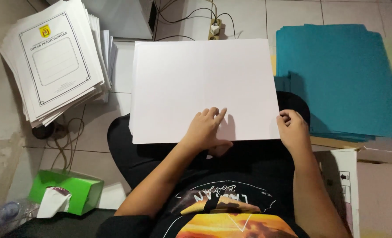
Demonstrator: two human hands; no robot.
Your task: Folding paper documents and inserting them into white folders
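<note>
A large blank white sheet [204,83], lying on top of a few more like it, rests across my lap above the tiled floor. A faint fold line runs down its middle. My left hand [209,130] lies on the sheet's near edge, fingers spread and pressing flat. At the near right corner my right hand [292,130] pinches the sheet's edge between thumb and fingers.
A fanned stack of printed white cover sheets [55,61] lies at the left. Several teal sheets [341,79] are piled at the right. A green tissue box [68,191] sits near left, a cardboard box [372,189] near right, a power strip with cables [213,28] at the back.
</note>
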